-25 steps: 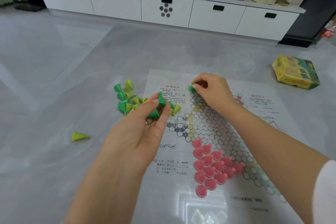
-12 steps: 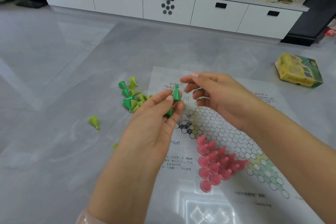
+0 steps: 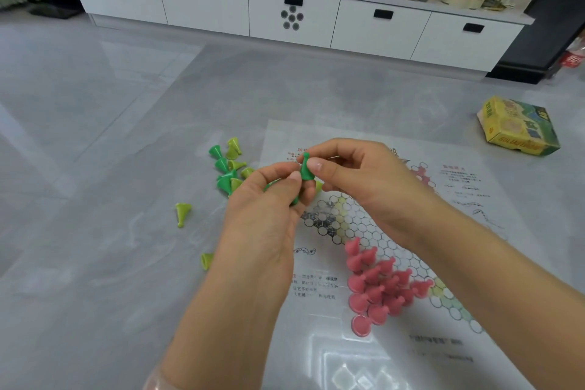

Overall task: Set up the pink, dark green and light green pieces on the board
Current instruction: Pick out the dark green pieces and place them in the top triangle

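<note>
Here the right hand (image 3: 357, 174) pinches a dark green piece (image 3: 305, 168), and the left hand (image 3: 269, 209) holds more, above the board (image 3: 395, 342) with pink pieces (image 3: 380, 285).

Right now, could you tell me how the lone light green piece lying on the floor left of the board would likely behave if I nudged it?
The light green piece lies on its side and is cone-shaped, so it would probably roll in a curve rather than straight. The floor looks glossy, so it may also skid. It appears to be small moulded plastic, likely light and stiff.
</note>
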`<state>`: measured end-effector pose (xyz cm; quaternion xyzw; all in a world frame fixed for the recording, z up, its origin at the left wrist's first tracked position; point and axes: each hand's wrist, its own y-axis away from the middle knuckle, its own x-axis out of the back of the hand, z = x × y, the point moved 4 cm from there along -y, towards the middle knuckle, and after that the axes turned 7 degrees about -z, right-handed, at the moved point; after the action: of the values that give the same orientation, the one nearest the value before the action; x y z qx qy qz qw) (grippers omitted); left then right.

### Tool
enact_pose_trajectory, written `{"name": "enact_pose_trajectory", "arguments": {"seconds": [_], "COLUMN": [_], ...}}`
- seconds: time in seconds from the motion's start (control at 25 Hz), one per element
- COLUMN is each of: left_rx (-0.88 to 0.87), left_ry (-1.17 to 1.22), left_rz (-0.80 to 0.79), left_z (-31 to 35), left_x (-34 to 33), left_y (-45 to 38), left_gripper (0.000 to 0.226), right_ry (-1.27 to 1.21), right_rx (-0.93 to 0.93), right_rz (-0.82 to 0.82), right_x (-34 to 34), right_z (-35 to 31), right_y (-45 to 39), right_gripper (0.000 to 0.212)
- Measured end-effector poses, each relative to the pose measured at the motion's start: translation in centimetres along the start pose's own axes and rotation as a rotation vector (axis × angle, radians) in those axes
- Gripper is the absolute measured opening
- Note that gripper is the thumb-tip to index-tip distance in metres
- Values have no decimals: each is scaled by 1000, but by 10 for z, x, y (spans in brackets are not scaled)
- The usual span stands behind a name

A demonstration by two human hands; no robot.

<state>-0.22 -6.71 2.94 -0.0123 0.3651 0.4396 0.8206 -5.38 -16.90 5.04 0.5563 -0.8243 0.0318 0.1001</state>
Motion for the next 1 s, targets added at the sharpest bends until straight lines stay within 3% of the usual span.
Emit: {"name": "enact_pose_trajectory", "arguments": {"seconds": [0.16,0.32,0.4,0.72,1.0], "left_rx": [31,102,118,91,78], "left_ry": [-7,48,69,41,-44], "left_rz": [11,92,91,30,69], "left_z": [-1,-2,-2,-3,-1], "left_x": [-1,5,5,0,4], "left_y": [1,-1,-3,-3,-2], "left_gripper": [18,30,36,26,17], "right_ry": [17,-77,5,514,637], "right_rx": [0,-58,-105,-122,-71], "right_rz": [2,401,534,472,435], "right_x": [1,58,81,89,84], "right_z": [-3,5,18,60,62], "right_y": [3,-6,-9,-29,-36], "right_gripper": [10,9,9,8,8]}}
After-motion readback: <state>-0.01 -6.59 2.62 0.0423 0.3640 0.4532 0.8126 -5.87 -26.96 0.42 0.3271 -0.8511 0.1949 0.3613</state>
